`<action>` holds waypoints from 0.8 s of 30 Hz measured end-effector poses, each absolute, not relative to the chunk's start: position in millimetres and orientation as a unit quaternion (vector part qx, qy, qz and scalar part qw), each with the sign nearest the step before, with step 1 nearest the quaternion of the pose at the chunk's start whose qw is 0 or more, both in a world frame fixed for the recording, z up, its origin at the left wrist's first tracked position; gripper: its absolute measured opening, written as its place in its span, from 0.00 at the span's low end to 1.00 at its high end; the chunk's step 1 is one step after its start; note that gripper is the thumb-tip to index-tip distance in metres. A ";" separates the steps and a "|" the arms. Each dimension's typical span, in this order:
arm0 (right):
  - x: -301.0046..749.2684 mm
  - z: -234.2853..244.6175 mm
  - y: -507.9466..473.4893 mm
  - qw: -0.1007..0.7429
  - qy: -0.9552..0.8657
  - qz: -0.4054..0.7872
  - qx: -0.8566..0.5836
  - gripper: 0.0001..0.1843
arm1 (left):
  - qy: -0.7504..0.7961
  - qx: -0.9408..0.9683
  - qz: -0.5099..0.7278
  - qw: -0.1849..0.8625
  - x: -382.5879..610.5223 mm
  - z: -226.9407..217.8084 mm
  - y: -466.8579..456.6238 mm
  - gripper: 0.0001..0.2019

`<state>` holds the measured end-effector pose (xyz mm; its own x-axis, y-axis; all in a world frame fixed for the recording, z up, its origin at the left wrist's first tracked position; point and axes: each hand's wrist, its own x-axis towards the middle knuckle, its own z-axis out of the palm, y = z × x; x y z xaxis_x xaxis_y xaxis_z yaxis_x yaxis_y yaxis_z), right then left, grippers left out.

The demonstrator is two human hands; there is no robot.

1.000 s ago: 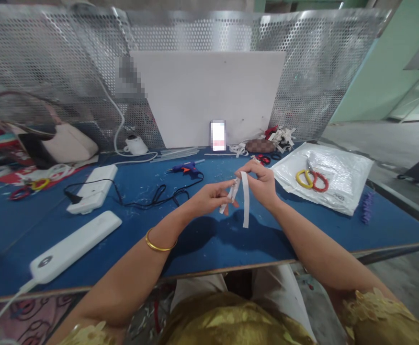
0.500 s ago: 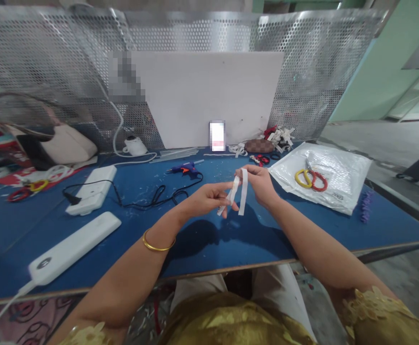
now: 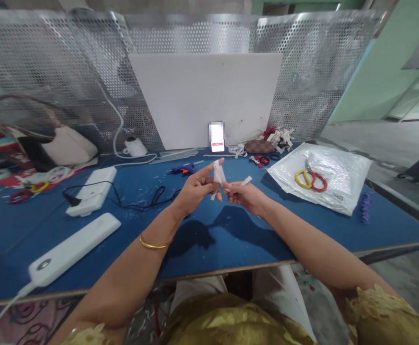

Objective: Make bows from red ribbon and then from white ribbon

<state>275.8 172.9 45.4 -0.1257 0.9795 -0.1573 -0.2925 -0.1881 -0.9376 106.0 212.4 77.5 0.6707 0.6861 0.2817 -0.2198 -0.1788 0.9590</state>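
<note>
A white ribbon (image 3: 219, 175) runs between my two hands above the blue table (image 3: 202, 249). My left hand (image 3: 197, 188) pinches it, with the ribbon looped over the raised index finger and a short end hanging below the thumb. Closed on the other stretch of the ribbon, my right hand (image 3: 244, 195) sits close by on the right, and a loose end sticks up past its fingers. Part of the ribbon is hidden by the fingers.
Behind my hands lie a blue glue gun (image 3: 183, 169) and a lit phone (image 3: 217, 137). Yellow-and-red-handled scissors (image 3: 311, 180) rest on a white bubble mailer (image 3: 342, 165). On the left are a power strip (image 3: 92, 190) with a black cord and a white oblong device (image 3: 74, 249).
My right hand has come down from the top of the ribbon to beside my left fingers. The left index finger has risen, with the ribbon now looped around it.
</note>
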 end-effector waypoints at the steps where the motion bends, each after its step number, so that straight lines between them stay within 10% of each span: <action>1: 273.9 45.1 172.0 0.485 -0.387 0.651 -0.437 0.06 | 0.174 0.668 0.376 0.618 105.9 77.6 213.3 0.35; 24: 270.0 53.9 161.5 0.430 -0.323 0.777 -0.328 0.09 | 0.216 0.785 0.303 0.496 106.3 67.1 224.8 0.33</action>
